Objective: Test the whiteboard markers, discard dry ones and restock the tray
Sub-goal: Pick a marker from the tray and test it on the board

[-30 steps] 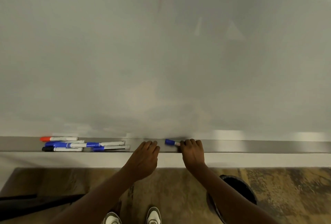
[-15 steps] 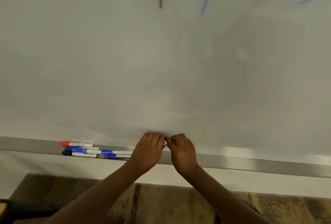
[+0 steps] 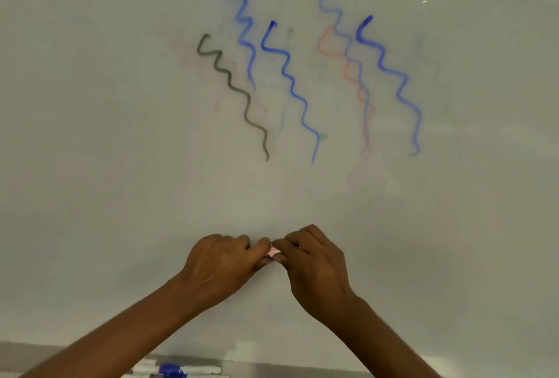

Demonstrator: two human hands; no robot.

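Marker, white barrel with red print [image 3: 272,252], mostly hidden, gripped between both hands before pale whiteboard [image 3: 121,135]. Left hand [image 3: 217,265] curled round one end; right hand [image 3: 314,262] pinches other. Blue-capped markers [image 3: 172,369] lie in grey tray [image 3: 287,371] below.

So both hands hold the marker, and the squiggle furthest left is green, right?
No. The left hand and right hand do hold the marker, but the leftmost squiggle is black, not green, as the head view shows.
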